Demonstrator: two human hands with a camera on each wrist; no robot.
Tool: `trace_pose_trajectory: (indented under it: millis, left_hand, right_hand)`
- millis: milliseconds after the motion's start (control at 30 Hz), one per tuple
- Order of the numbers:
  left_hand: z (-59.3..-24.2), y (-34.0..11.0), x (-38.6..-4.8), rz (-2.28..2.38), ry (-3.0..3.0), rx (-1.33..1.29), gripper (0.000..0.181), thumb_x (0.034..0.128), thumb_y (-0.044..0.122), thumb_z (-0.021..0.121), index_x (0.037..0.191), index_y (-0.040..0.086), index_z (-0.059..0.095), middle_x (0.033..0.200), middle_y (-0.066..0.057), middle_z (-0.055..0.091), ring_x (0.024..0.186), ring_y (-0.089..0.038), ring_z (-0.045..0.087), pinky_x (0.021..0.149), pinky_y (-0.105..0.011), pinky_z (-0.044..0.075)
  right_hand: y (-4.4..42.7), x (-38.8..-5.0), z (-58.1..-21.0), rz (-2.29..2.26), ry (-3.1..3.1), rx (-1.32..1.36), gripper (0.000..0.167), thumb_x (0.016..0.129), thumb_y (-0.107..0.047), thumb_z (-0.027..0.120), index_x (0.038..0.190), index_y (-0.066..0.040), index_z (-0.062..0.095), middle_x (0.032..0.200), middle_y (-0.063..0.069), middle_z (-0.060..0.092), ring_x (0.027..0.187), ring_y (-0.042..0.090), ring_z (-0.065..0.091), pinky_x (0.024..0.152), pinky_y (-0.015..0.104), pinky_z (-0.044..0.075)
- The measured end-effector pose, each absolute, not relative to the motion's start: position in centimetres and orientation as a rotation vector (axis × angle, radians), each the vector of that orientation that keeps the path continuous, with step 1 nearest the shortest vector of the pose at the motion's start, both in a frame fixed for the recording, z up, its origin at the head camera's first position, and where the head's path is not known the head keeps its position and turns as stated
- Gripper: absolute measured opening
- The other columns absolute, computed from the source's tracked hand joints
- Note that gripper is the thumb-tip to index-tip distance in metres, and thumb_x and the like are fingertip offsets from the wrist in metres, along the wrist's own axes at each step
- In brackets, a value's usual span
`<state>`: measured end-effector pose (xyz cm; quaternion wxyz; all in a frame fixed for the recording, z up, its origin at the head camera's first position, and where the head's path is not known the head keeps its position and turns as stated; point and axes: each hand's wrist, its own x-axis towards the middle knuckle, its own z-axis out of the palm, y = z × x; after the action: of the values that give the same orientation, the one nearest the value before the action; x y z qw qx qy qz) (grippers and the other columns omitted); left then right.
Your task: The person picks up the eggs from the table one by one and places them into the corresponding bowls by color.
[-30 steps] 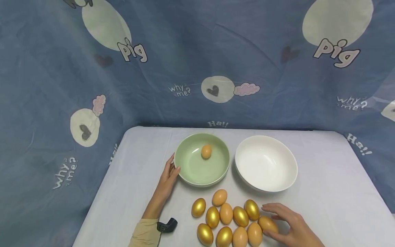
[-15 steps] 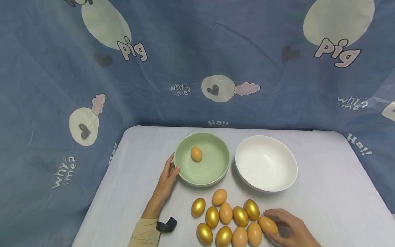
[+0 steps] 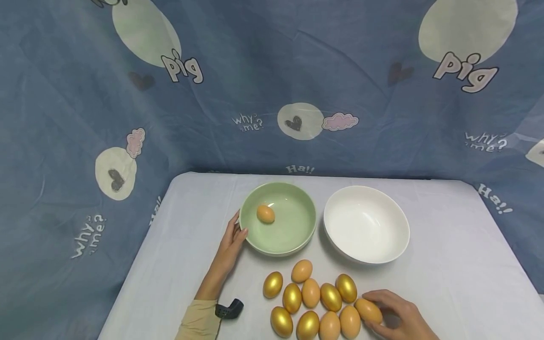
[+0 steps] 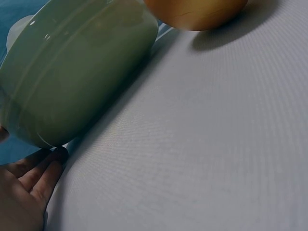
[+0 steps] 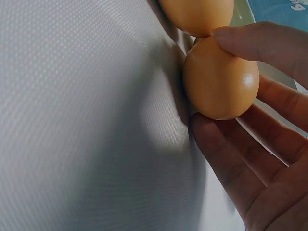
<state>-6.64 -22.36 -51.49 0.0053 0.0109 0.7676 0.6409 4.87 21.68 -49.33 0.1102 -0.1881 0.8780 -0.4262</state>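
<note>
My left hand (image 3: 229,245) rests against the left side of a green bowl (image 3: 286,238), its fingers touching the outer wall and lower edge. Inside that bowl lies one brown egg (image 3: 265,214). At the right end of a group of eggs, my right hand (image 3: 403,314) pinches another brown egg (image 3: 368,311), which still sits low by the table. The right wrist view shows thumb and fingers on either side of this egg (image 5: 221,79), with a neighbouring egg (image 5: 197,14) touching it. Several gold eggs (image 3: 308,325) and brown eggs (image 3: 329,326) lie close together.
A white bowl (image 3: 367,224) stands to the right of the green one, with nothing in it. The table has a white cloth (image 3: 459,264). A blue printed curtain (image 3: 229,71) hangs behind. A black strap piece (image 3: 229,309) sits at the left wrist.
The brown egg in the green bowl has rolled left and turned. My right hand has drawn its fingers closer around the egg at the right. The left hand has stayed on the bowl.
</note>
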Motion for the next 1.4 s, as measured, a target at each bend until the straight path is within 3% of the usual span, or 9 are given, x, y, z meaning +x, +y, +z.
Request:
trace_pose_trajectory:
  millis: [200, 433, 533, 900, 1233, 1400]
  left_hand:
    - [-51.4, -22.4, -6.5, 1.961, 2.418, -0.003, 0.064, 0.1088, 0.032, 0.053, 0.165, 0.027, 0.022, 0.166, -0.014, 0.037, 0.154, -0.030, 0.038, 0.115, -0.007, 0.032]
    - [-51.5, -22.4, -6.5, 1.987, 2.410, 0.013, 0.064, 0.1091, 0.029, 0.052, 0.165, 0.025, 0.023, 0.164, -0.017, 0.039, 0.153, -0.032, 0.039, 0.113, -0.005, 0.034]
    - [-51.5, -22.4, -6.5, 1.993, 2.402, 0.013, 0.064, 0.1092, 0.028, 0.052, 0.165, 0.024, 0.022, 0.164, -0.017, 0.039, 0.153, -0.033, 0.040, 0.111, -0.004, 0.034]
    - [-51.4, -22.4, -6.6, 1.979, 2.405, 0.015, 0.064, 0.1090, 0.031, 0.052, 0.165, 0.026, 0.022, 0.165, -0.016, 0.038, 0.154, -0.031, 0.038, 0.116, -0.010, 0.034]
    - [-51.5, -22.5, -6.6, 1.976, 2.430, 0.027, 0.064, 0.1092, 0.028, 0.052, 0.165, 0.022, 0.023, 0.163, -0.018, 0.040, 0.152, -0.033, 0.040, 0.116, -0.010, 0.034]
    - [-51.5, -22.4, -6.7, 1.999, 2.427, 0.052, 0.063, 0.1096, 0.024, 0.051, 0.165, 0.017, 0.023, 0.163, -0.021, 0.039, 0.152, -0.036, 0.039, 0.116, -0.010, 0.033]
  right_hand:
    - [21.7, 4.9, -49.5, -1.250, 2.620, -0.549, 0.046, 0.083, -0.032, 0.087, 0.123, -0.016, 0.069, 0.116, -0.001, 0.072, 0.101, -0.011, 0.064, 0.077, 0.020, 0.062]
    - [21.5, 4.7, -49.7, -1.381, 2.803, -0.798, 0.060, 0.066, -0.004, 0.095, 0.120, -0.016, 0.071, 0.113, -0.006, 0.072, 0.100, -0.007, 0.067, 0.073, 0.016, 0.062]
    - [21.4, 4.4, -49.4, -1.415, 2.822, -0.845, 0.063, 0.064, 0.000, 0.095, 0.120, -0.016, 0.071, 0.114, -0.007, 0.073, 0.104, -0.008, 0.065, 0.076, 0.012, 0.060]
    - [20.9, 3.3, -47.1, -1.409, 2.815, -0.836, 0.062, 0.067, -0.003, 0.095, 0.122, -0.018, 0.070, 0.115, -0.008, 0.073, 0.104, -0.007, 0.064, 0.071, 0.018, 0.062]
    - [20.2, 2.1, -45.2, -1.364, 2.807, -0.814, 0.063, 0.070, -0.004, 0.094, 0.123, -0.025, 0.069, 0.118, -0.011, 0.071, 0.107, -0.005, 0.064, 0.074, 0.021, 0.063]
    - [19.9, 1.3, -44.4, -1.363, 2.802, -0.915, 0.063, 0.071, -0.002, 0.093, 0.125, -0.023, 0.068, 0.120, -0.010, 0.072, 0.110, -0.002, 0.065, 0.078, 0.019, 0.063]
